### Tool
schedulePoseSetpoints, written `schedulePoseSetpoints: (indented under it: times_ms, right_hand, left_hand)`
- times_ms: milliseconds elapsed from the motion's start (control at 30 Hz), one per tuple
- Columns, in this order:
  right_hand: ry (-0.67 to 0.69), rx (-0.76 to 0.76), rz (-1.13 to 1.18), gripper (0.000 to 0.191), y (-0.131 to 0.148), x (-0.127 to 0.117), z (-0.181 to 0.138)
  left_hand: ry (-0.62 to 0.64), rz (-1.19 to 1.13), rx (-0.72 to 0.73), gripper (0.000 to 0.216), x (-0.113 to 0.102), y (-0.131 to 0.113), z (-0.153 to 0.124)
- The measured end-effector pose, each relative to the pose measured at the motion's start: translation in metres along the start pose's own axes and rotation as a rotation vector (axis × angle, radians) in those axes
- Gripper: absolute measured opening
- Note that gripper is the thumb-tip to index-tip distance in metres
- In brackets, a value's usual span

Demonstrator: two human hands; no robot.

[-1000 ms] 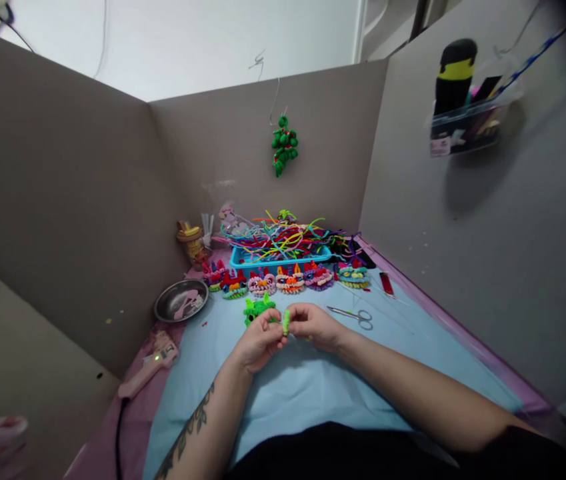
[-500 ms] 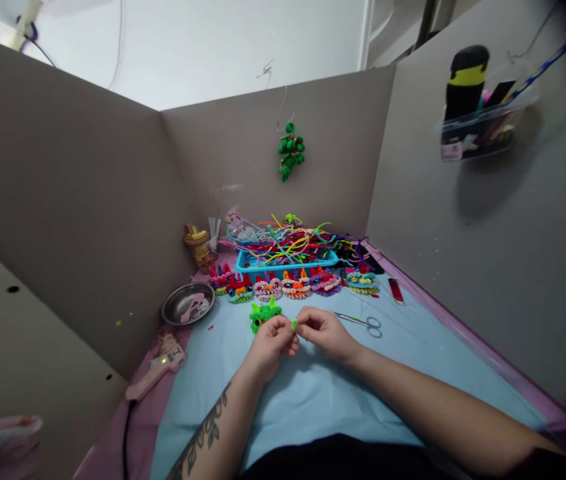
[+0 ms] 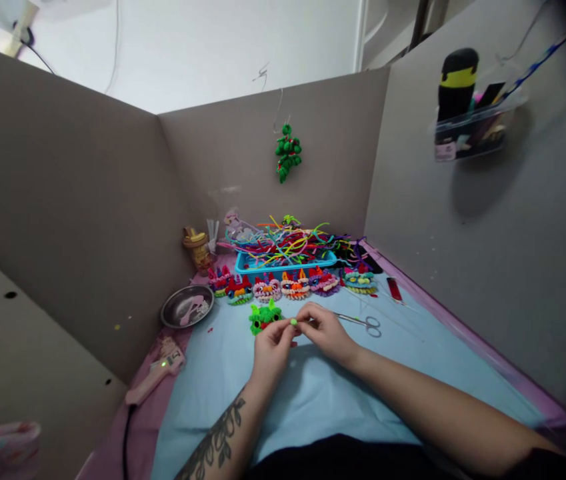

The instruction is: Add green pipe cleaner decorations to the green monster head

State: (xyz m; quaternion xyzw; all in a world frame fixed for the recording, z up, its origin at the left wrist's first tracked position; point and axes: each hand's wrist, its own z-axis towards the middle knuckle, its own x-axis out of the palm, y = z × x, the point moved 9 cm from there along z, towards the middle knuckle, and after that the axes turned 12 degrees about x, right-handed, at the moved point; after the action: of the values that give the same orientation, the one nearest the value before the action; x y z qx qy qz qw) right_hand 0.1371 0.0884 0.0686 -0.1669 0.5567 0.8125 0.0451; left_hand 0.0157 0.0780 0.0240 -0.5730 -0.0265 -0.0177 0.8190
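My left hand (image 3: 273, 345) and my right hand (image 3: 325, 331) meet over the light blue mat (image 3: 313, 393), fingers pinched together on a small lime-green pipe-cleaner piece (image 3: 293, 323). Only a short tip of it shows between the fingertips. Just beyond my left hand lies a green pipe-cleaner figure (image 3: 264, 315) on the mat. A row of several colourful pipe-cleaner faces (image 3: 293, 285) stands behind it.
A blue tray (image 3: 285, 260) heaped with coloured pipe cleaners sits at the back. Scissors (image 3: 365, 323) lie right of my hands. A metal bowl (image 3: 187, 306) and a pink glue gun (image 3: 155, 373) are at the left. Grey cardboard walls (image 3: 63, 220) enclose the desk; a green ornament (image 3: 287, 152) hangs on the back wall.
The green piece has shrunk from a longer strip to a small tip between my fingers. Both hands stayed close together over the mat, shifting slightly.
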Motion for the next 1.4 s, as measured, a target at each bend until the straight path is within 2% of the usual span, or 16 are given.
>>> schedulePoseSetpoints:
  times_ms: [167,267,333,567,733,833,967,1033,1200,1400]
  right_hand:
    - [0.118,0.035,-0.067,0.008,-0.007,0.002,0.004]
    - [0.144,0.054,-0.125,0.004,-0.01,0.002,0.003]
    - [0.155,0.038,-0.142,0.009,-0.009,0.002,0.002]
    - [0.143,-0.107,-0.184,0.014,-0.002,-0.007,-0.005]
    - [0.259,-0.084,-0.179,0.012,-0.006,-0.006,-0.008]
    - [0.39,-0.014,-0.136,0.01,-0.017,0.0,-0.006]
    - [0.628,0.266,0.021,0.016,-0.047,0.013,-0.01]
    - [0.714,0.361,0.098,0.022,-0.054,0.018,-0.015]
    - [0.721,0.379,0.21,0.024,-0.047,0.018,-0.013]
    - [0.661,0.349,0.238,0.024,-0.04,0.017,-0.012]
  left_hand:
    - [0.076,0.167,0.123,0.021,0.008,-0.008,-0.003]
    - [0.109,0.27,0.182,0.018,0.01,-0.012,-0.005]
    - [0.127,0.32,0.218,0.018,0.012,-0.015,-0.006]
    - [0.239,0.363,0.294,0.018,0.027,-0.021,-0.013]
    - [0.282,0.367,0.304,0.018,0.031,-0.015,-0.019]
    - [0.335,0.414,0.314,0.017,0.034,-0.013,-0.022]
    - [0.468,0.481,0.363,0.018,0.044,-0.019,-0.025]
    - [0.512,0.474,0.37,0.018,0.046,-0.024,-0.025]
    - [0.454,0.425,0.364,0.019,0.039,-0.035,-0.018]
    - [0.367,0.449,0.373,0.018,0.032,-0.031,-0.015]
